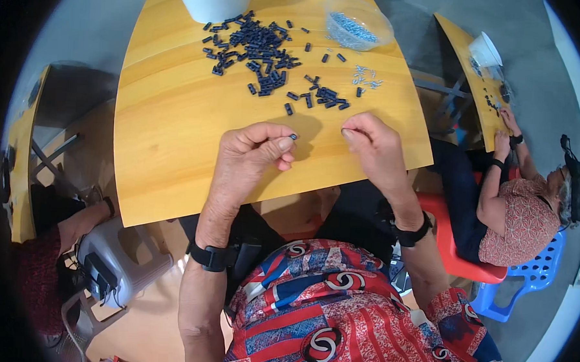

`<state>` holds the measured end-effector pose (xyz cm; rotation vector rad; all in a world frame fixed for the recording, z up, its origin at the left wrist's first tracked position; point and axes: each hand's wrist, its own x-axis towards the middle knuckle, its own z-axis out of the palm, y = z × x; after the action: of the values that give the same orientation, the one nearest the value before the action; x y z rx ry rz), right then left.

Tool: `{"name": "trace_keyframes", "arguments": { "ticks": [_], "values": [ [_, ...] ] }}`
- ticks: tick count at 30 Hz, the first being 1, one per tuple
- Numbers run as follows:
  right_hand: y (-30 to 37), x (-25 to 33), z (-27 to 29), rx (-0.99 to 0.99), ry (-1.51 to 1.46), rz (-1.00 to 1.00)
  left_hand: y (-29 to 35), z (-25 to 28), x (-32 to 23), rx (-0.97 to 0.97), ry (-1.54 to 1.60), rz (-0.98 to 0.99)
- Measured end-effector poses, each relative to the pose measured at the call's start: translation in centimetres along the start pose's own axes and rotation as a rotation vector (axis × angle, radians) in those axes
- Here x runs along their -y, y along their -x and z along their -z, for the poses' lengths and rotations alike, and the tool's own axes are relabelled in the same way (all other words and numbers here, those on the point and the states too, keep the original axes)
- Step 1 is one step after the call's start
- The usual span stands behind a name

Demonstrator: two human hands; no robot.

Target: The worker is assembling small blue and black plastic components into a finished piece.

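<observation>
My left hand [256, 150] is closed over the near part of the table, pinching a small black plastic piece [293, 136] whose end shows past the thumb and forefinger. Apart from it, to the right, my right hand [377, 146] has thumb and forefinger pressed together; what they hold, if anything, is too small to make out. Beyond my hands lies a small cluster of short black plastic pieces [328, 96]. A much larger pile of the same pieces [251, 43] spreads farther back. Several small silver screws [366, 76] lie loose at the right.
A clear round bowl [382, 37] holding silver screws stands at the back right of the yellow wooden table [175, 143]. At the back left is a white tub [217, 4]. On the right, another person [522, 210] sits working at a separate table; a further person's arm [84, 224] shows at left.
</observation>
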<state>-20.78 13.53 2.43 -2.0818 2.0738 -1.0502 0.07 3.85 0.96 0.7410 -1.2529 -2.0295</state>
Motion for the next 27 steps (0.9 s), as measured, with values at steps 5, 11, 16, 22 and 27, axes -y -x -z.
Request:
{"name": "trace_keyframes", "arguments": {
  "ticks": [5, 11, 16, 22, 27],
  "values": [
    [-1.4, 4.7, 1.0, 0.104, -1.03, -0.64, 0.7, -0.3, 0.7, 0.018, -0.026, -0.072],
    [-1.8, 5.8, -1.1, 0.038, -1.105, -0.567, 0.6, -0.4, 0.6, 0.033, -0.026, -0.065],
    [-1.4, 5.6, -2.5, 0.037, -1.254, -0.603, 0.8, -0.3, 0.6, -0.024, -0.016, -0.034],
    [-1.5, 6.0, -3.4, -0.01, -1.3, -0.649, 0.8, -0.3, 0.4, -0.055, 0.084, -0.014],
    [-1.6, 5.9, -4.0, -0.029, -1.25, -0.61, 0.9, -0.4, 0.3, -0.06, 0.105, 0.015]
  ]
}}
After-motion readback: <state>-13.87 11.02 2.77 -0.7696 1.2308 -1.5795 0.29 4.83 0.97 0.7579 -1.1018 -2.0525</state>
